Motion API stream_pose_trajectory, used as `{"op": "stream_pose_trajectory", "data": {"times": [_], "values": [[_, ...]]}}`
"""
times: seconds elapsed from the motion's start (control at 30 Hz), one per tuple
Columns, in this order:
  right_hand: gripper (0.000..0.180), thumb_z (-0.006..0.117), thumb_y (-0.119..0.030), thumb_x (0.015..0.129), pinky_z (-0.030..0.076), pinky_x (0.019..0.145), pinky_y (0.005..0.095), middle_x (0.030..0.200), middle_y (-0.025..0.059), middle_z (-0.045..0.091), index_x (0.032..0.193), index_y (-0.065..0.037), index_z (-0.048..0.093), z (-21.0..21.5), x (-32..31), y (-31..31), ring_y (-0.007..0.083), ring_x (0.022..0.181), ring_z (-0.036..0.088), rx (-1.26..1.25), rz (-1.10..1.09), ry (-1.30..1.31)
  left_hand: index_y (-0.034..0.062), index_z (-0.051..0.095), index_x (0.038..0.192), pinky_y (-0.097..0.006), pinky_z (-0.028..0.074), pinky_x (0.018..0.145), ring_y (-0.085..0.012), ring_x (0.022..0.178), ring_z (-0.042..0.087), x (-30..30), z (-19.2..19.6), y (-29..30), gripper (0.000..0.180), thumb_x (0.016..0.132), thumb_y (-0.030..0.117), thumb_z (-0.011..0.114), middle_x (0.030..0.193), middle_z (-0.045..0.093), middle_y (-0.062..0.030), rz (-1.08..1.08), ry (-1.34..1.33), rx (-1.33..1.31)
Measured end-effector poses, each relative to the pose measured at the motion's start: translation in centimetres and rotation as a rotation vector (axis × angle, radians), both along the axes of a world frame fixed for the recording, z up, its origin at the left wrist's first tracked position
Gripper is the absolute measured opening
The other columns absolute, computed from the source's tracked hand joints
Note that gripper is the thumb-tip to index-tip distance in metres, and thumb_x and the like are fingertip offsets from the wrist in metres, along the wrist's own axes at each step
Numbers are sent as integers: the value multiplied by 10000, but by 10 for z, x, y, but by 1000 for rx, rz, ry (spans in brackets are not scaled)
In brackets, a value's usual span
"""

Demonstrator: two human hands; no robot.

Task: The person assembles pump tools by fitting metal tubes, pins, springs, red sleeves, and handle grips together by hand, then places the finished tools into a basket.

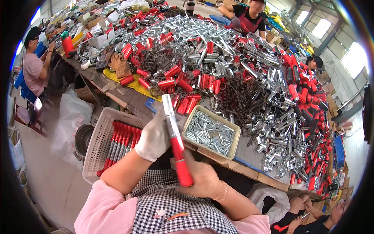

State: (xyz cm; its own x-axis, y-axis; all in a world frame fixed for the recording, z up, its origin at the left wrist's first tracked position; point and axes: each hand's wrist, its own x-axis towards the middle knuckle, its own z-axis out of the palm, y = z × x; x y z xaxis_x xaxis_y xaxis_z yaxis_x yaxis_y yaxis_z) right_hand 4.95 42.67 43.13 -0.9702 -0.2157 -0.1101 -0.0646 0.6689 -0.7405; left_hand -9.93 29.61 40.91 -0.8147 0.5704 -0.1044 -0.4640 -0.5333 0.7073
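In front of my apron I hold a red and silver tube-shaped tool (180, 158), tilted with its silver end up and away from me. My left hand (154, 137), in a white knitted glove, is closed round the silver upper part. My right hand (204, 177), in a thin beige glove and slightly blurred, is closed on the red lower part. Just beyond, at the table edge, a cream tray (236, 142) holds many short metal pins (210, 130). By my left forearm, a white plastic basket (93, 156) holds a row of similar red and silver tools (121, 142).
The table is heaped with silver tubes (187, 33), dark springs (241, 95), red sleeves (167, 84) and red-black handles (304, 93). A metal pot (83, 139) stands left of the basket. Co-workers sit left (35, 66), opposite (249, 17) and right (313, 62), another lower right (315, 218).
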Motion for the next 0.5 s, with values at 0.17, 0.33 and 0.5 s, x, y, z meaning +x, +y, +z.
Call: {"op": "stream_pose_trajectory", "data": {"times": [0.17,0.33,0.5], "values": [[636,694,-376,771,514,792,452,950,214,653,1275,-20,541,33,-52,27,379,918,642,208,237,-3,51,525,1074,-286,462,515,-153,570,553,-6,-1,-37,559,952,593,457,725,572,-46,-234,160,-111],[341,617,-349,827,522,739,454,801,194,682,894,-29,714,19,-144,117,366,787,667,620,-347,323,15,568,1057,-224,449,576,-80,678,566,0,-4,-46,247,980,249,559,795,606,-12,-643,379,-387],[209,591,-206,868,560,769,429,993,156,722,962,-99,745,-19,-210,115,291,932,709,1067,-276,-117,-4,559,1043,-235,439,575,-82,645,526,9,-12,-32,225,982,210,528,760,576,-17,-781,345,-440]]}}
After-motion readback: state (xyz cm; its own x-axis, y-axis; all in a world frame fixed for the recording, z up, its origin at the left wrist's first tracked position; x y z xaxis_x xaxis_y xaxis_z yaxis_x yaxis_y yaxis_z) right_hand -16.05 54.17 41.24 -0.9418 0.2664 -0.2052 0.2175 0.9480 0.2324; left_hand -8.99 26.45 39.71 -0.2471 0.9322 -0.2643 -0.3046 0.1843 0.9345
